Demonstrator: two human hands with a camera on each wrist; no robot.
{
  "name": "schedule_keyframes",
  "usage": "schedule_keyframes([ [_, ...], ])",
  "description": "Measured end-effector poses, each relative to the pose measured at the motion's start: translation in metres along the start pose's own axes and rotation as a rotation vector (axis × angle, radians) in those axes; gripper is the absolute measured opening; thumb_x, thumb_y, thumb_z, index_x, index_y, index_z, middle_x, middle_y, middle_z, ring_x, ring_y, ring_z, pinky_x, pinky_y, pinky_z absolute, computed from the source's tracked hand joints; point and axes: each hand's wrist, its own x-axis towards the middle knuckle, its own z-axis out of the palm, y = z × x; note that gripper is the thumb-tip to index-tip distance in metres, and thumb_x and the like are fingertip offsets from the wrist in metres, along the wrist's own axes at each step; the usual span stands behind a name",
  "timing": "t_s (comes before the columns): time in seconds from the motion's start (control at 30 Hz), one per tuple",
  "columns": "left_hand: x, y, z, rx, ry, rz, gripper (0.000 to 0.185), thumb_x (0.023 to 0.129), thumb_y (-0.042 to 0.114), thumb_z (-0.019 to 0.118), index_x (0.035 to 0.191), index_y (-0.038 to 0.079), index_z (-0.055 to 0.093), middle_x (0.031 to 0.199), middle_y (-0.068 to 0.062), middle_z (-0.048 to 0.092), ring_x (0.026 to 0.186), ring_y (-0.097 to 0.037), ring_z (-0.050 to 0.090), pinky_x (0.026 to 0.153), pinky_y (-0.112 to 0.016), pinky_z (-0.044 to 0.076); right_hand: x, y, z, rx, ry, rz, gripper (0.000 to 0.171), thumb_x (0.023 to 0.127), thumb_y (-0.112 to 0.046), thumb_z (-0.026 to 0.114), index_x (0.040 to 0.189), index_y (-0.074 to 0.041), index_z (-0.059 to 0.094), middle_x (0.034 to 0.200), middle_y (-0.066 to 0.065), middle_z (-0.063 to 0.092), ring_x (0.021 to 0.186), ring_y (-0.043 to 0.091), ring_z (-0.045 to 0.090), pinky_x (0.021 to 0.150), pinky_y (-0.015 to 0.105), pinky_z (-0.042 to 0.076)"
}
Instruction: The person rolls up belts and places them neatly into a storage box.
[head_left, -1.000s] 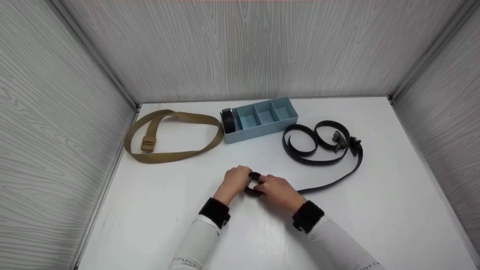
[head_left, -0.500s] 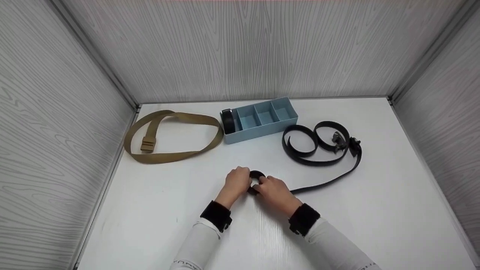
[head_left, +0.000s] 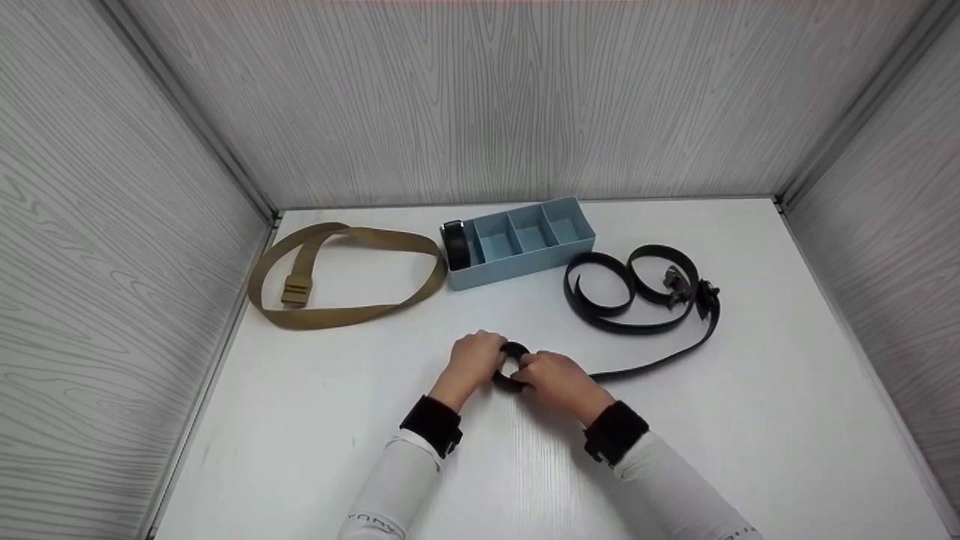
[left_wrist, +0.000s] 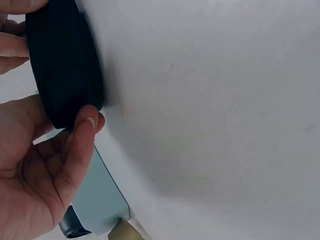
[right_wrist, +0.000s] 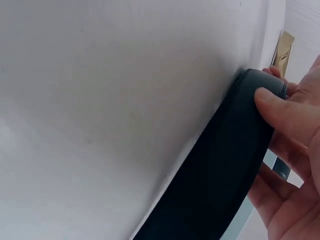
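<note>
Two forearms in white sleeves with black wrist straps reach in from the near edge of a white desk (head_left: 315, 420) and meet near its middle. The left hand (head_left: 474, 361) and the right hand (head_left: 555, 381) face each other, fingers curled, both gripping a small rolled-up coil of a black leather belt (head_left: 513, 352) that sits on the desk between them. In the left wrist view the left thumb (left_wrist: 79, 145) presses against the coil's outer edge; in the right wrist view the right thumb (right_wrist: 267, 106) lies over the broad black strap, with the other fingers curled behind it. From the coil the loose remainder of the belt runs right along the desk, then bends back into several loops ending at a dark metal buckle (head_left: 675, 282), well apart from the hands. Behind the hands stands a long light blue plastic tray (head_left: 525, 262) with four compartments; its leftmost compartment holds another rolled black belt (head_left: 455, 241). Left of the tray lies a tan webbing belt (head_left: 352, 313) in a wide loop, with a tan plastic clasp.
</note>
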Motion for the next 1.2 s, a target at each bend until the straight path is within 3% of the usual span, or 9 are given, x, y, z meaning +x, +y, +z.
schedule_keyframes([
  [0.13, -0.002, 0.003, 0.003, -0.026, 0.047, -0.017, 0.01, 0.091, 0.016, 0.068, 0.083, 0.01, 0.069, 0.083, -0.007, 0.07, 0.075, -0.028, 0.067, 0.062, -0.042, 0.051, 0.003, -0.005, 0.004, -0.083, 0.04, 0.027, 0.01, 0.074, -0.006, 0.079, 0.076, -0.015, 0.076, 0.072, 0.004, 0.064, 0.06, 0.023, 0.059, 0.056, 0.037, 0.048],
  [0.3, -0.005, 0.008, 0.005, -0.099, 0.109, -0.128, 0.01, 0.087, 0.014, 0.071, 0.083, 0.007, 0.067, 0.085, -0.013, 0.069, 0.079, -0.033, 0.067, 0.067, -0.046, 0.052, 0.006, -0.01, 0.011, -0.155, 0.115, 0.06, 0.008, 0.072, -0.013, 0.08, 0.074, -0.019, 0.075, 0.069, 0.004, 0.062, 0.054, 0.024, 0.059, 0.049, 0.039, 0.047],
  [0.4, -0.005, 0.012, 0.004, -0.117, 0.118, -0.131, 0.003, 0.084, 0.008, 0.068, 0.083, 0.005, 0.068, 0.086, -0.014, 0.069, 0.079, -0.035, 0.067, 0.067, -0.047, 0.052, 0.004, -0.011, 0.014, -0.159, 0.142, 0.064, 0.008, 0.074, -0.014, 0.08, 0.075, -0.02, 0.075, 0.07, 0.002, 0.062, 0.054, 0.023, 0.059, 0.048, 0.038, 0.047],
  [0.53, -0.004, 0.012, 0.002, -0.06, 0.095, -0.049, 0.009, 0.084, 0.002, 0.064, 0.079, 0.007, 0.069, 0.083, -0.011, 0.068, 0.075, -0.033, 0.066, 0.064, -0.045, 0.052, 0.0, -0.009, 0.01, -0.097, 0.08, 0.044, 0.011, 0.078, -0.008, 0.078, 0.082, -0.018, 0.075, 0.077, 0.0, 0.062, 0.061, 0.021, 0.062, 0.054, 0.036, 0.049],
  [0.7, 0.0, 0.008, -0.001, 0.064, 0.056, 0.09, 0.011, 0.086, 0.005, 0.065, 0.085, 0.014, 0.072, 0.081, -0.004, 0.064, 0.072, -0.026, 0.063, 0.062, -0.04, 0.05, -0.002, -0.007, 0.001, 0.007, -0.026, 0.048, 0.018, 0.074, -0.008, 0.082, 0.089, -0.016, 0.076, 0.086, 0.0, 0.063, 0.069, 0.02, 0.063, 0.061, 0.037, 0.05],
  [0.87, 0.004, 0.005, 0.0, 0.084, 0.062, 0.153, 0.009, 0.085, 0.008, 0.067, 0.086, 0.015, 0.072, 0.078, -0.003, 0.062, 0.071, -0.025, 0.062, 0.061, -0.039, 0.048, -0.001, -0.007, 0.001, -0.013, -0.021, 0.041, 0.012, 0.076, -0.009, 0.08, 0.085, -0.015, 0.076, 0.084, 0.002, 0.062, 0.066, 0.021, 0.061, 0.06, 0.037, 0.049],
  [1.0, 0.003, 0.006, 0.002, 0.068, 0.1, 0.121, 0.006, 0.087, 0.014, 0.069, 0.083, 0.011, 0.07, 0.077, -0.006, 0.064, 0.07, -0.027, 0.064, 0.061, -0.04, 0.05, 0.0, -0.008, 0.004, -0.067, 0.043, 0.032, 0.01, 0.076, -0.007, 0.078, 0.079, -0.016, 0.076, 0.077, 0.004, 0.061, 0.061, 0.022, 0.059, 0.056, 0.036, 0.048],
  [1.2, -0.002, 0.009, 0.003, 0.007, 0.114, -0.035, 0.016, 0.086, 0.019, 0.075, 0.081, 0.006, 0.066, 0.082, -0.012, 0.069, 0.074, -0.032, 0.067, 0.063, -0.044, 0.052, 0.001, -0.006, 0.008, -0.061, 0.09, 0.03, 0.006, 0.08, -0.01, 0.076, 0.081, -0.016, 0.076, 0.078, 0.006, 0.061, 0.062, 0.022, 0.061, 0.057, 0.036, 0.049],
])
